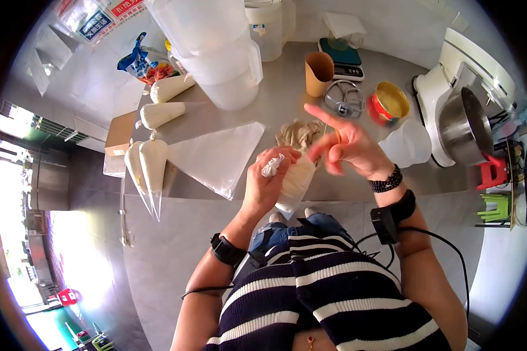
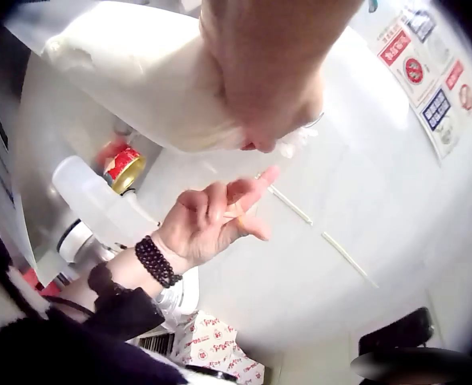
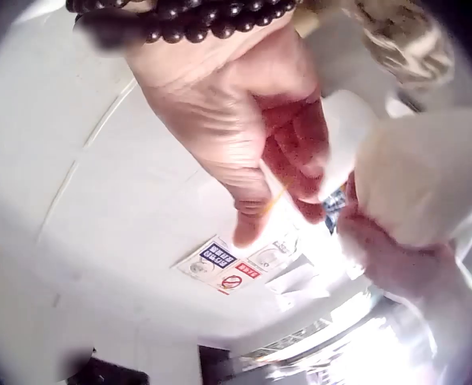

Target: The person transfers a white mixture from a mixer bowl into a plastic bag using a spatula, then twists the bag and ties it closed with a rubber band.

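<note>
My left hand (image 1: pixel 266 181) grips the gathered neck of a filled, cream-coloured piping bag (image 1: pixel 297 180), with crumpled white plastic (image 1: pixel 273 166) poking out above the fingers. The bag's body hangs toward the counter's front edge; in the left wrist view the full bag (image 2: pixel 152 80) looks smooth and swollen. Just to the right, my right hand (image 1: pixel 352 146) is raised, its index finger stretched out and the others partly bent. A thin yellow-orange band (image 3: pixel 278 197) runs between the thumb and fingers of my right hand (image 3: pixel 236 128), away from the bag.
Several filled bags (image 1: pixel 154 164) and a flat clear bag (image 1: pixel 216 155) lie at the left. Tall plastic containers (image 1: pixel 216 52) stand behind. Toward the right are a brown cup (image 1: pixel 319 73), a metal beater (image 1: pixel 344 99), a scale (image 1: pixel 341 58), a red-gold tin (image 1: pixel 390 102) and a mixer (image 1: pixel 465 111).
</note>
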{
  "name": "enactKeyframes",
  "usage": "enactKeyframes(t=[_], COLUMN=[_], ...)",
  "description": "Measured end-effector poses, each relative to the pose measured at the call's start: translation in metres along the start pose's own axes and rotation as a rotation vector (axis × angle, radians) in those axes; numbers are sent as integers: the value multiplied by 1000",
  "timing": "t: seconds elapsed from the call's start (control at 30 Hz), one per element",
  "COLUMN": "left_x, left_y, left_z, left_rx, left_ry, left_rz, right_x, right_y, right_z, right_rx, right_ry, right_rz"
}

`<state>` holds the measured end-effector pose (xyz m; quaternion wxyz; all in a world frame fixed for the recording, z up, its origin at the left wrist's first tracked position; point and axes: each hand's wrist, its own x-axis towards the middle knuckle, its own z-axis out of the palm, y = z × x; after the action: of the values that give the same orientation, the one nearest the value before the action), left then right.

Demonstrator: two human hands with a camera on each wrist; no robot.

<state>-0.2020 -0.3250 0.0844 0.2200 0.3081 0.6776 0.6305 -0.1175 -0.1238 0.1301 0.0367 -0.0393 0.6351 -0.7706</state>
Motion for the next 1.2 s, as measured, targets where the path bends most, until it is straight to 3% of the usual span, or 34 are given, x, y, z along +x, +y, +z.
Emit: enactKeyframes(t=[0.07,0.17,0.3,0.4,0.5,0.57,0.67,0.8,0.87,0.97,1.1,1.2], left_x=[-1,-2,-5,-6,-6,-3,-3,-5,-6,-11,-8,-7], left_y=[-1,0,-6,-2,-4,-10,-18,-10,0,14,22,35], left_z=[0,3,7,8,7,4,-1,-2,-2,-2,-5,-6], left_rx=[138,206,319,377,335,297,136,411,560,537,482,424], left_ry=[-11,-34,34,54,60,54,21,35,56,68,114,126], left_rz=[156,259,324,416,428,444,332,297,262,104,67,-28], right_x=[6,15,15,14,16,17,19,18,18,19,22,21], right_y=[-2,1,12,5,6,5,5,2,8,15,21,21], right_z=[4,24,25,29,36,37,39,41,40,38,38,40], right_rx=[-684,-981,-979,-780,-898,-870,-721,-637,-743,-805,-864,-823], right_ry=[65,-10,-62,-41,40,31,22,43,59,83,117,169], right_rz=[-117,-251,-71,-36,-218,-196,-77,21,-31,-110,-230,-195])
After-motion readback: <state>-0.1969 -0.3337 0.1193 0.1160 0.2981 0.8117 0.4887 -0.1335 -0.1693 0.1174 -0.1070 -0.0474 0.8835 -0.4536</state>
